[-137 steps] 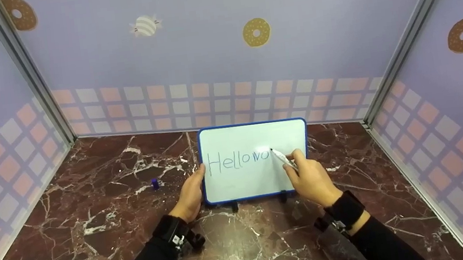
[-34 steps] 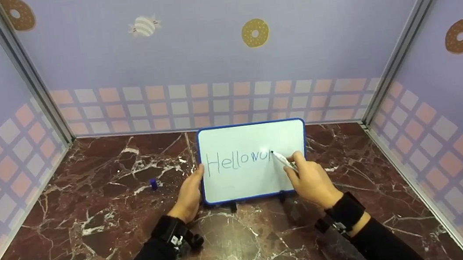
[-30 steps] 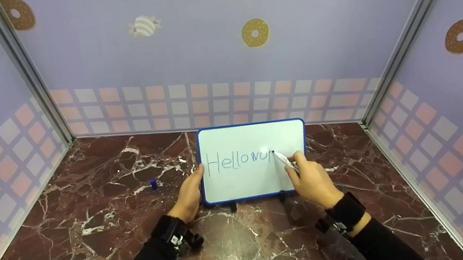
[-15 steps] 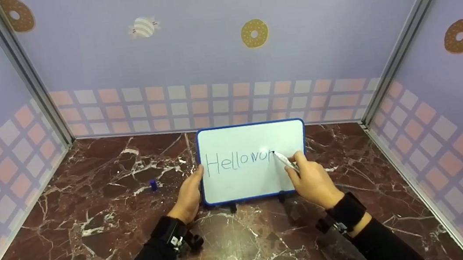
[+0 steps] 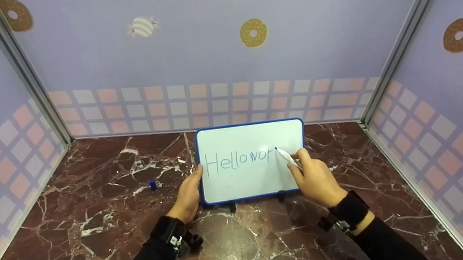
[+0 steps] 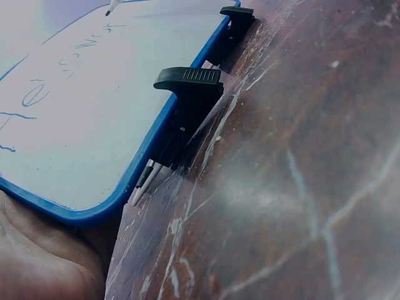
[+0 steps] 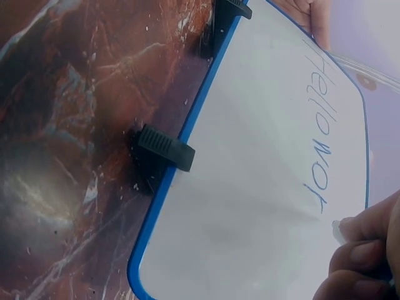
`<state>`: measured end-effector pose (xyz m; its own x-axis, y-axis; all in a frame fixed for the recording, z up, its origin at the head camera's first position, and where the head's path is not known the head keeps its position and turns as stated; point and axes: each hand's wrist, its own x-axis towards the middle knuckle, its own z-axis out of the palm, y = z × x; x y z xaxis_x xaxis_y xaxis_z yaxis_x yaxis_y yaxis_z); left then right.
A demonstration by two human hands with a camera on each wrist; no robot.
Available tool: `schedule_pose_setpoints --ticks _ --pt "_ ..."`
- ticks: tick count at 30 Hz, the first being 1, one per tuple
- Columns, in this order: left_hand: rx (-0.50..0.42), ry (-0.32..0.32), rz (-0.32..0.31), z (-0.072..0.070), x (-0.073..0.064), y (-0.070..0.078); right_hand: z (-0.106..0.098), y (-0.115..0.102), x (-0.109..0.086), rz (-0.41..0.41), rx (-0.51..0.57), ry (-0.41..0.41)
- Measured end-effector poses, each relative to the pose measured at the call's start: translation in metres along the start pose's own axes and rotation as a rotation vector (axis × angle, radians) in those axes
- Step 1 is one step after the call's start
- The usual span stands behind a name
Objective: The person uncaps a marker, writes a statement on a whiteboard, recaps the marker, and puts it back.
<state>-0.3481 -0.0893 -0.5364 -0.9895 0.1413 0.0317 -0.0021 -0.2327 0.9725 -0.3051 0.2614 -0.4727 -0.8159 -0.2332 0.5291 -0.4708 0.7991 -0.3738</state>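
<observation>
A blue-framed whiteboard (image 5: 246, 181) leans on black clip feet (image 6: 190, 84), with "Hellowor" in thin blue strokes across its middle. My left hand (image 5: 187, 197) holds its left edge; some fingers are hidden behind the board. Between thumb and fingers, my right hand (image 5: 318, 181) pinches a white marker (image 5: 288, 157). The marker's dark tip is just right of the last letter; whether it touches the surface I cannot tell. In the right wrist view, the curled fingers (image 7: 365, 253) cover most of the marker.
A small blue-purple cap (image 5: 152, 184) stands on the brown marble tabletop (image 5: 107, 233), left of my left hand. Behind the board rises a lilac wall (image 5: 204, 49) with donut and candy pictures. Side walls (image 5: 443, 90) flank the table.
An "r" has been added after "Hellowo". In the last half second the marker tip has moved slightly up and right, off the "r". My left hand stays on the board's edge.
</observation>
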Motion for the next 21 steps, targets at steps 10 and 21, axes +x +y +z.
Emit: schedule_pose_setpoints --ticks 10,21 --pt "-0.018 0.006 -0.006 0.0 -0.0012 0.0014 -0.0019 0.0014 0.0046 0.007 -0.021 0.014" --pt "-0.005 -0.004 -0.013 0.0004 -0.0015 0.0016 0.0003 -0.001 0.0064 -0.008 -0.04 0.009"
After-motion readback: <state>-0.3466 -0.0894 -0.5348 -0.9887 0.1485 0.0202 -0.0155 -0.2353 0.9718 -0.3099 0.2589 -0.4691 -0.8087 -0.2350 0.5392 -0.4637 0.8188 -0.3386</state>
